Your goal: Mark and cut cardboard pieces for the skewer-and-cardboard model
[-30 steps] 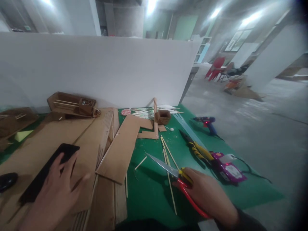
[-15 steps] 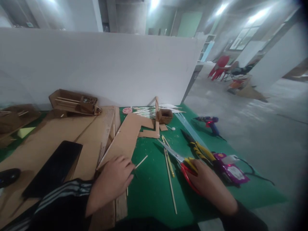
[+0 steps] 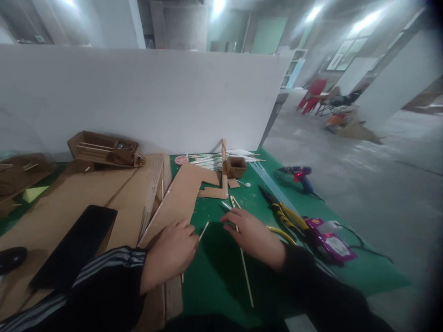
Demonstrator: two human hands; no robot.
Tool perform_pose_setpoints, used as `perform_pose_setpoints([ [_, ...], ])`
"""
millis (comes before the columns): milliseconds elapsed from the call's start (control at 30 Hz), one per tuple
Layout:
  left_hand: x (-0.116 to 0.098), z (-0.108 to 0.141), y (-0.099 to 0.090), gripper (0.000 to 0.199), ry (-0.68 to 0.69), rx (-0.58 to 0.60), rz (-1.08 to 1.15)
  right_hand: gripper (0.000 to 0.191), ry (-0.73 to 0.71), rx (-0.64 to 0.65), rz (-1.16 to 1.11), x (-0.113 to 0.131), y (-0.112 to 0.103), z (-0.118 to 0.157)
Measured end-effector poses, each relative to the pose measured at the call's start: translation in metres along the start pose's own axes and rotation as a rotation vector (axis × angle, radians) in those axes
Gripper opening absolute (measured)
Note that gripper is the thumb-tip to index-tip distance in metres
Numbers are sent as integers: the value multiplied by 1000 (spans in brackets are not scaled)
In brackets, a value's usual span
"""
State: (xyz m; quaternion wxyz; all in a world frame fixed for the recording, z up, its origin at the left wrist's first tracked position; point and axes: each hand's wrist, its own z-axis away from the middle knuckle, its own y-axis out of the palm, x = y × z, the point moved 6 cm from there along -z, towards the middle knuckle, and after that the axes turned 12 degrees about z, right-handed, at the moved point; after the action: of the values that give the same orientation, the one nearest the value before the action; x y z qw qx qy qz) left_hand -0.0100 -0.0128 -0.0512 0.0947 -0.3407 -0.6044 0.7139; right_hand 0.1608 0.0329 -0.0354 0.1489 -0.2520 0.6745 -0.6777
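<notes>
My left hand (image 3: 173, 251) is closed on a short thin wooden stick (image 3: 204, 230), whose free end points up and right. That hand is over the lower edge of a flat cut cardboard piece (image 3: 178, 193). Facing it, my right hand (image 3: 256, 237) is open and holds nothing, its thumb and fingers curved apart. Under the right hand lie the scissors, mostly hidden; a yellow part of their handle (image 3: 283, 234) shows to its right. A long wooden stick (image 3: 246, 276) runs beneath the same hand on the green tabletop (image 3: 214, 286).
Right of my right hand lie black-and-yellow pliers (image 3: 278, 207), a purple device with a cable (image 3: 330, 242) and a blue glue gun (image 3: 302, 176). A small cardboard box (image 3: 236, 167) stands at the back. Leftward are a black flat object (image 3: 74, 246) and a cardboard tray (image 3: 95, 150).
My right hand has let go of the scissors and moved left toward the short stick. My left hand has shifted slightly right, still holding that stick.
</notes>
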Motion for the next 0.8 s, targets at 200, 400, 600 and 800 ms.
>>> perform_pose_setpoints([
  [200,-1,2,-12,10,-34,24,11,9,-90,45,11,6,26,-53],
  [400,63,20,-93,13,-293,-62,-36,7,-122,53,-11,6,31,-57],
  [600,175,30,-214,29,-651,-330,-281,9,-168,34,-7,14,29,-58],
  [800,243,13,-251,32,-768,-326,-342,14,-165,22,67,29,25,-53],
])
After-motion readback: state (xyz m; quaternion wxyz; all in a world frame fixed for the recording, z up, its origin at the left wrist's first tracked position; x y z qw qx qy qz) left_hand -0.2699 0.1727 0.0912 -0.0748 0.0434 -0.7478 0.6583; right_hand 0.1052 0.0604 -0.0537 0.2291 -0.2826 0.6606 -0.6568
